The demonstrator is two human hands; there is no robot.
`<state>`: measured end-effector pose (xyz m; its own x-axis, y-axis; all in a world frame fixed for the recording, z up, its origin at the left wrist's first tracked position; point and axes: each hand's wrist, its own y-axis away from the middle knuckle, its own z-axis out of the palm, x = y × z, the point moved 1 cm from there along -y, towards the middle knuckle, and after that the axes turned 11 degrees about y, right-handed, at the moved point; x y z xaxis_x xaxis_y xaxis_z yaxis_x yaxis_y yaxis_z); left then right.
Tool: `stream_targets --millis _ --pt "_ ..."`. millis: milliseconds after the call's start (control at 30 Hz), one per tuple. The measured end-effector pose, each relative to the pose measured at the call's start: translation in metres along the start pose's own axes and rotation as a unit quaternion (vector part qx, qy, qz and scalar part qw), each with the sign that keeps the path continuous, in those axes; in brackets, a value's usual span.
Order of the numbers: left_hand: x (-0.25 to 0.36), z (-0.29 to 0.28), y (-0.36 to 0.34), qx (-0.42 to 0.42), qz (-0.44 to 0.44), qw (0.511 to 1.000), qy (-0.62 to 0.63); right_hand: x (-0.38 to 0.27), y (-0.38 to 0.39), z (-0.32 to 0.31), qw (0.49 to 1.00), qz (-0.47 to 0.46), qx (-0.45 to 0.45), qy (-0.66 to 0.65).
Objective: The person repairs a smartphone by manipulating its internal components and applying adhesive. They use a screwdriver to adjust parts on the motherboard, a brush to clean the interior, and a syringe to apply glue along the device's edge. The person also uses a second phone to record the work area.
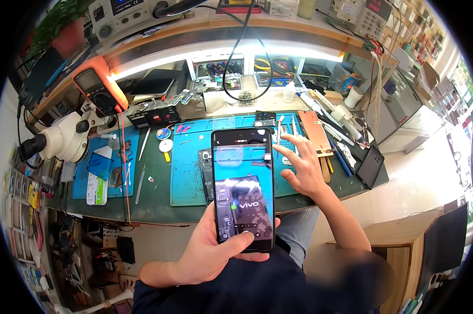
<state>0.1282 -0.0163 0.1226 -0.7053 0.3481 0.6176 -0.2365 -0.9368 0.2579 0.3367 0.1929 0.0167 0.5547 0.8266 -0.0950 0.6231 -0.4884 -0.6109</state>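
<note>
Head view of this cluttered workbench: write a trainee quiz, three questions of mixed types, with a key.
1. True or false: the bare left hand holds a black rectangular smartphone with its thumb over the lower screen.

2. Choose one. The bare right hand is:
A) clenched into a fist
B) raised with fingers spread
C) hidden from view

3. Which sits farther left in the picture: the orange-and-grey boxy multimeter or the white microscope with black eyepieces?

Key:
1. True
2. B
3. The microscope
</note>
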Motion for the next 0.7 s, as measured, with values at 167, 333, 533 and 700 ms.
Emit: stream_targets --millis 167,333,533,700 --pt "-0.004 -0.005 0.002 -0.032 0.01 0.999 0.03 0.001 0.0 0.001 1.0 0.002 0.003 -0.002" --pt "-0.004 -0.01 0.004 -0.063 0.03 0.996 0.052 0.0 0.0 0.001 1.0 0.01 0.004 0.001" --pt "-0.003 -0.024 0.012 -0.073 0.088 0.993 0.036 -0.009 -0.002 -0.004 1.0 0.022 0.001 -0.021" --pt "0.008 -0.062 0.028 0.005 0.133 0.991 0.001 -0.024 0.009 -0.012 0.999 0.048 -0.001 -0.022"
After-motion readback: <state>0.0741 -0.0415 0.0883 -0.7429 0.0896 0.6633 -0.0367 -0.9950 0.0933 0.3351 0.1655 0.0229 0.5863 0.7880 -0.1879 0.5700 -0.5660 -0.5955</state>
